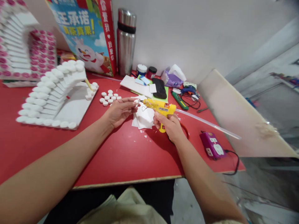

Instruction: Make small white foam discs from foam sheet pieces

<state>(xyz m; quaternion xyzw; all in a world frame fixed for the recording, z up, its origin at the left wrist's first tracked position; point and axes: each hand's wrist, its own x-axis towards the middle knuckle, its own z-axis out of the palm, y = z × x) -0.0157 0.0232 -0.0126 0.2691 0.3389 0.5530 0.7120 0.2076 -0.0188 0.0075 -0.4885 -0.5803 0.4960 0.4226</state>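
hand, right [170, 124]: curled round the grip of the yellow glue gun [158, 105], thumb along its near side; whether the trigger is pressed, cannot tell
hand, left [122, 110]: pinching a white disc [136, 102] between thumb and fingertips, at the nozzle end of the glue gun; too small to tell whether disc and nozzle touch
glue gun: aimed toward the pinched disc; wire stand [145, 108] under its front part
clear rod [207, 123]: runs out from the rear of the glue gun, off to the right
white sheets [143, 119]: piled below the front of the glue gun; white scraps [145, 136] scattered on its near side
loose discs [109, 97]: a cluster left of the glue gun, lying on the red table [112, 158]
phone-like black case [160, 88]: just behind the glue gun; white panel [133, 85] beside it
green cutter [179, 100]: right of the glue gun, near its rear end; purple pack [173, 77] farther back
purple box [212, 145]: right of the glue gun and nearer the table edge; black cable [237, 163] attached
steel flask [126, 43]: upright, behind and left of the glue gun; printed carton [84, 37] beside it
white staircase model [54, 93]: well left of the glue gun, edged with round discs; pink-and-white model [43, 56] beyond it
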